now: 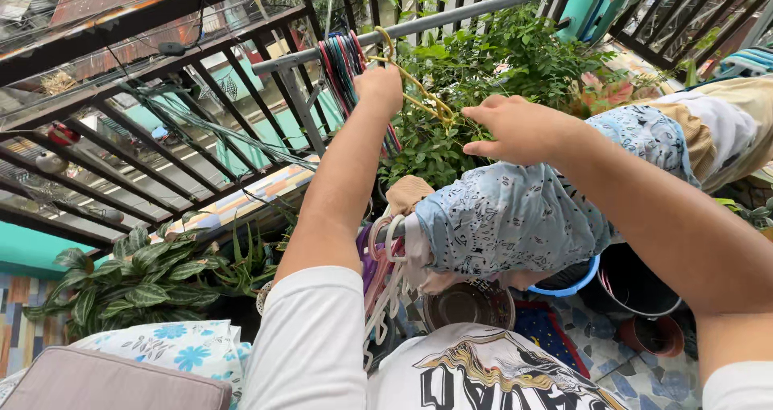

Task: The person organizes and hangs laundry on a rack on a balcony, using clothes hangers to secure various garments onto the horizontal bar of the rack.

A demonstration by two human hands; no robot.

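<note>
Left hand (378, 88) closed on the yellow hanger (419, 92) at its hook, up at the far rail (451, 16). Right hand (515, 128) pinches its lower wire — thin, light, springy, so grip near the hook. Blue patterned cloth (515, 217) drapes soft below.

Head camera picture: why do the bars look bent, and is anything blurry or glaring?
Head view: the wide lens bows the metal rail and grille near the edges; soft, even daylight, no hard shadows or glare; left hand, right hand and yellow hanger are sharp.
</note>
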